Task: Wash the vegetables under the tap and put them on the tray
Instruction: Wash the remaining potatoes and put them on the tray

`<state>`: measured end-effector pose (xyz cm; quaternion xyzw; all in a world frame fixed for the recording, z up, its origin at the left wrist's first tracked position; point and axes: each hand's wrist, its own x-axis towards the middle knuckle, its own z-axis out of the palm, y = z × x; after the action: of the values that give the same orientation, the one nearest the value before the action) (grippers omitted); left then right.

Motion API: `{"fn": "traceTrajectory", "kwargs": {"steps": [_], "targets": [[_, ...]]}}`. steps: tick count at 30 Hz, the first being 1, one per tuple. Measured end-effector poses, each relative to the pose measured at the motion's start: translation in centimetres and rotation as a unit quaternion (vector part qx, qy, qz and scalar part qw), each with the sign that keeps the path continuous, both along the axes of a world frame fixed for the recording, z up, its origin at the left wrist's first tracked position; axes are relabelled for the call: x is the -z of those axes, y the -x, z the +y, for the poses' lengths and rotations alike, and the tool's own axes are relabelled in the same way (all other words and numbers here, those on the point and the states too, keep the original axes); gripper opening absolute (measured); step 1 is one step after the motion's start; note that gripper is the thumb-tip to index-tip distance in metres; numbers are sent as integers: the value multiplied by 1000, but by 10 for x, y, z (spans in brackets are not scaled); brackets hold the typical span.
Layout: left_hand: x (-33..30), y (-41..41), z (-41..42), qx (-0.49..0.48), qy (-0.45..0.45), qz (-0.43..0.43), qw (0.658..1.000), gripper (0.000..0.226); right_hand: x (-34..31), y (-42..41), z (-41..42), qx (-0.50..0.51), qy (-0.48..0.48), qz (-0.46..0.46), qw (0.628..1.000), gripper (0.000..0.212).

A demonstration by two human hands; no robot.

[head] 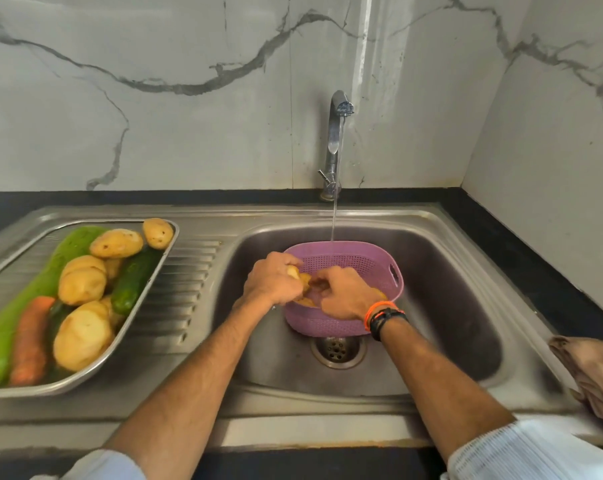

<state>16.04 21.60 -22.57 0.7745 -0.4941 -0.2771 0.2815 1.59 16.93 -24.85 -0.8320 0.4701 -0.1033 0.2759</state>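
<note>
A purple perforated basket (359, 261) sits in the steel sink (449, 306), with water from the tap (336, 140) running into its far side. Both my hands reach into it. My left hand (272, 280) grips a potato (293, 271) at the basket's left rim. My right hand (345, 292) curls its fingers around another potato (308, 284) inside; more potatoes (379, 294) lie partly hidden under it. On the drainboard at left stands the steel tray (144, 306) with several potatoes (81, 282), a cucumber (133, 278), a carrot (30, 344) and a long green gourd (12, 320).
The sink drain (338, 351) lies just in front of the basket. A brown cloth (594, 372) is bunched on the counter at the right edge. A marble wall stands behind, and a black counter surrounds the sink.
</note>
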Motion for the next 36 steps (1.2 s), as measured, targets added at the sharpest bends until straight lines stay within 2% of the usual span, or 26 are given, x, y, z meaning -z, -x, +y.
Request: {"fn": "traceTrajectory", "kwargs": {"steps": [4,11,16,18,19,21,23,24,28,33,36], "targets": [[8,-6,21,7,-47,-74,996,54,9,-4,9,-45,13,146,988,46],[-12,-3,30,11,-12,-85,996,49,9,-8,19,-52,39,185,981,41],[-52,-8,30,-13,149,-58,987,61,8,-7,18,-54,40,182,981,45],[-51,-8,33,-30,181,-52,982,61,8,-7,18,-54,37,182,981,46],[-45,-8,34,-24,160,-64,985,61,8,-7,18,-56,38,181,981,47],[-25,-8,37,11,52,-80,995,59,9,-6,20,-54,44,176,982,47],[-10,-7,45,43,-38,-59,997,58,8,-6,25,-49,46,174,982,44],[-6,-7,48,47,-52,-55,996,58,8,-6,27,-49,49,172,983,43],[-11,-15,55,30,-25,-37,999,59,0,-5,37,-43,56,168,983,42],[-43,-35,69,-3,50,-27,998,64,-32,-22,48,-26,81,82,993,24],[-62,-54,82,-25,84,-17,996,67,-56,-43,60,-35,98,16,994,36]]}}
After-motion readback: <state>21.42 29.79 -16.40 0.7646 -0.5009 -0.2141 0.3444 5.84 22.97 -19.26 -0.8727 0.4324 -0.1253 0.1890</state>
